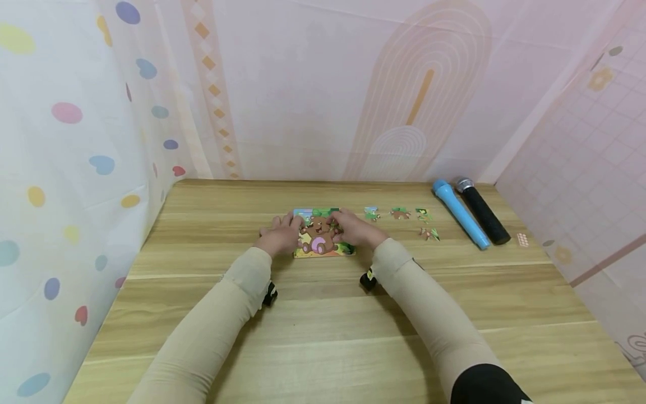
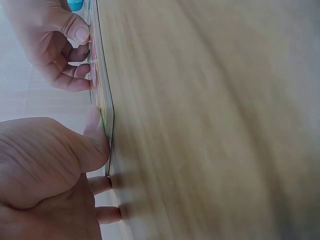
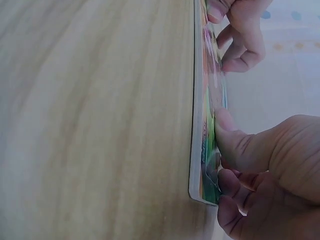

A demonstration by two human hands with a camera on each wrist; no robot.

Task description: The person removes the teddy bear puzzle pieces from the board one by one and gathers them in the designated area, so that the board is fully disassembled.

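A jigsaw puzzle with a brown bear picture lies flat on the wooden table, between both hands. At its left side is my left hand; in the left wrist view its thumb rests on the board's edge and two fingers touch the table beyond. My right hand reaches over the right part of the puzzle. The right wrist view shows its thumb on the picture and bent fingers near the board's corner. Whether these fingers pinch a piece is hidden.
To the right lie loose puzzle pieces: a blue-green one, a brown one, a green one and one further forward. Beyond them are a blue microphone, a black microphone and a small dotted sheet.
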